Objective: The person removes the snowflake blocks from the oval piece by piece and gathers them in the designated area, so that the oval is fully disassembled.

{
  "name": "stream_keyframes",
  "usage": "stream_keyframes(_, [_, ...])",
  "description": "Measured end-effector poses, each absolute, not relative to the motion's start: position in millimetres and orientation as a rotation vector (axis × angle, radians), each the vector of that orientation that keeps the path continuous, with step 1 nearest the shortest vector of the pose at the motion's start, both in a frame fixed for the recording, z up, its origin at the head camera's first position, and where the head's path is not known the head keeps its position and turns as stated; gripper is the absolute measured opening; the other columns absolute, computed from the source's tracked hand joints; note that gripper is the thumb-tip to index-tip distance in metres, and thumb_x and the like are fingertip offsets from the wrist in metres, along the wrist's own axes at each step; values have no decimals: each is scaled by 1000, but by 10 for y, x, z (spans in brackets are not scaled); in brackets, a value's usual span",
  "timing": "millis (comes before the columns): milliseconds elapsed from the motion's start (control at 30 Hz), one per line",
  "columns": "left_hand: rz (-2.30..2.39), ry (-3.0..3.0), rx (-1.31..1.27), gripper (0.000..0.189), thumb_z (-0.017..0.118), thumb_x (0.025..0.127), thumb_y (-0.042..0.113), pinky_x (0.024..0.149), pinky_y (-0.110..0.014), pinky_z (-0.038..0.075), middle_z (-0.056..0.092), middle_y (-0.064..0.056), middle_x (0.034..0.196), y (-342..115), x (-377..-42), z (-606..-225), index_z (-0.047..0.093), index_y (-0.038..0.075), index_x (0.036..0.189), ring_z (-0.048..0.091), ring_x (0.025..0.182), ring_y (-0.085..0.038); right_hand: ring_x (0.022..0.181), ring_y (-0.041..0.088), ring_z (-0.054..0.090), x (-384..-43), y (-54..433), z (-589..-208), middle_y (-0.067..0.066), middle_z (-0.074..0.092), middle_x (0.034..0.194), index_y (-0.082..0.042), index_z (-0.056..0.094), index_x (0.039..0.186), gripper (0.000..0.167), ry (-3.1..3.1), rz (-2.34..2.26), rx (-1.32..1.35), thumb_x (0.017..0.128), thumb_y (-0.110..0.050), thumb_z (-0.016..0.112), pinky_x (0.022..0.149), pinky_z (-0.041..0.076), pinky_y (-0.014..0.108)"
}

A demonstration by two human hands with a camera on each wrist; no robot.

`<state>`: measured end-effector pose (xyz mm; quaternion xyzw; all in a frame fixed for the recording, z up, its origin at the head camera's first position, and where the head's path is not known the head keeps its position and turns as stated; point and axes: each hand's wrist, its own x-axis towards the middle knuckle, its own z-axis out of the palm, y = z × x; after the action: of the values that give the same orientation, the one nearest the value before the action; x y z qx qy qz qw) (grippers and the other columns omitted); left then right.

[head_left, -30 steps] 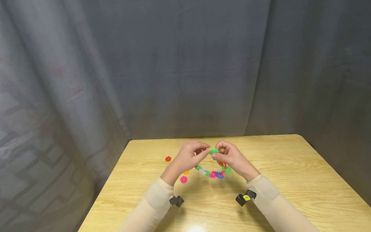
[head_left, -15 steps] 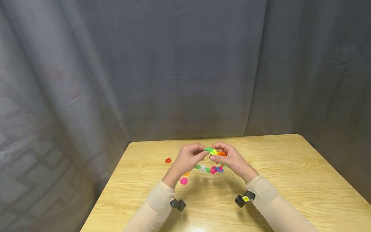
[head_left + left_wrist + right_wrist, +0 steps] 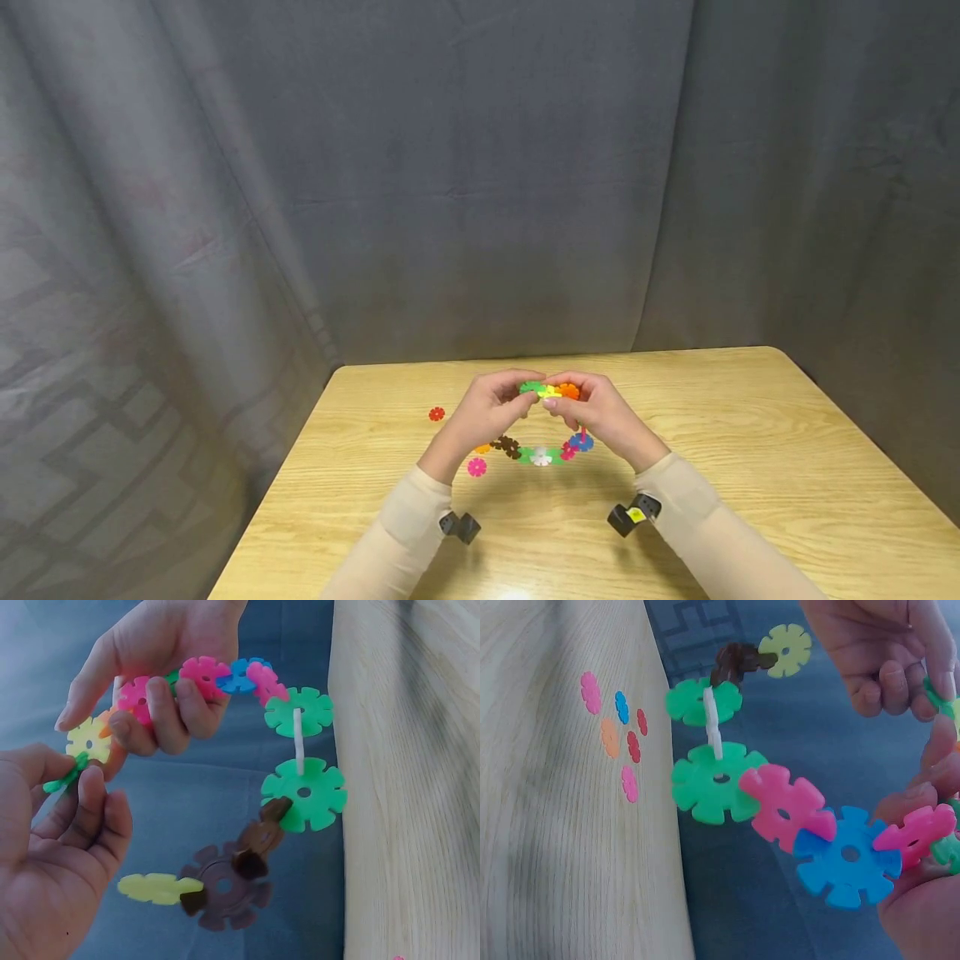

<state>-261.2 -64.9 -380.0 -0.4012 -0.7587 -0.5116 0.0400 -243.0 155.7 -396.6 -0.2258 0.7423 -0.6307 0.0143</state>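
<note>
My left hand (image 3: 491,412) pinches a green snowflake disc (image 3: 66,774) between thumb and fingers. Its slotted edge meets a yellow disc (image 3: 88,742), which my right hand (image 3: 600,412) pinches from the other side. An orange disc (image 3: 568,391) follows the yellow one, partly behind the right fingers. From the right hand a chain of linked discs hangs in a curve: pink, a blue disc (image 3: 847,855), green discs (image 3: 718,780) around a white one (image 3: 541,456), then brown discs (image 3: 225,885). A pale yellow disc (image 3: 785,651) forms the chain's free end. The right fingers curl over part of the chain.
On the wooden table (image 3: 360,492) lie loose discs: a red disc (image 3: 437,413), a pink disc (image 3: 477,467), an orange-yellow disc (image 3: 482,448) and, in the right wrist view, a blue disc (image 3: 622,707) among several others. A grey curtain (image 3: 480,183) hangs behind the table.
The hands have drawn slightly together. Yellow and orange discs now show between them beside the green one. The hanging chain has swung, bringing its brown discs into the head view.
</note>
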Motion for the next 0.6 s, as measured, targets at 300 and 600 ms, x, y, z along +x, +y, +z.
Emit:
stream_keyframes(300, [-1584, -2339, -1239, 20, 65, 96, 19, 59, -29, 51, 68, -3, 79, -663, -2607, -3798, 72, 14, 114, 61, 67, -24, 53, 18, 45, -2423, 1576, -3972, 13, 52, 65, -8, 67, 117, 30, 2316, -1939, -700, 91, -22, 72, 52, 43, 29])
stream_keyframes(600, [-1579, -2267, -1240, 10, 67, 96, 17, 44, -25, 34, 59, -11, 65, -664, -2610, -3789, 73, 12, 102, 45, 50, -12, 54, 18, 45, -2426, 1578, -3968, 9, 51, 64, -7, 67, 115, 29, 2331, -1928, -677, 91, -22, 72, 52, 43, 29])
